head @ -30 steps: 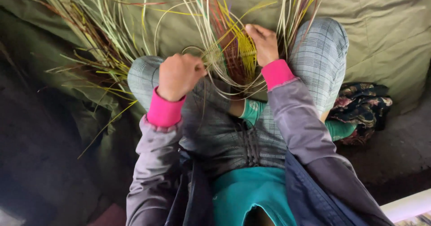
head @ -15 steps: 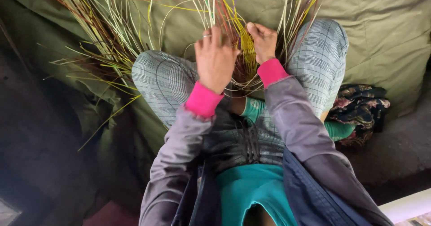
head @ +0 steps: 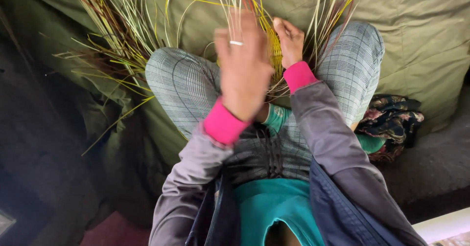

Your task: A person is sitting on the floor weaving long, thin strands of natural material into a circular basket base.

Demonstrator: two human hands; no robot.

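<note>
A left hand (head: 243,65) is seen at the upper centre of the frame, raised and blurred, with its fingers spread wide and nothing gripped; a pale ring (head: 236,43) is worn on one finger. Just to its right, the right hand (head: 290,38) is pressed into a bundle of yellow and green woven strands (head: 274,55), its fingers curled among them; whether a strand is pinched cannot be told. The strands are fanned upward and outward from between the knees toward the top edge, with a looser spray of straw (head: 117,35) spread at the upper left. Both wrists are covered by bright pink cuffs (head: 223,123) under grey sleeves. Checked grey trousers (head: 186,87) are seen on the crossed legs, which are rested on an olive-green cloth (head: 421,40). A dark patterned fabric (head: 389,119) is bunched at the right, beside the knee.
</note>
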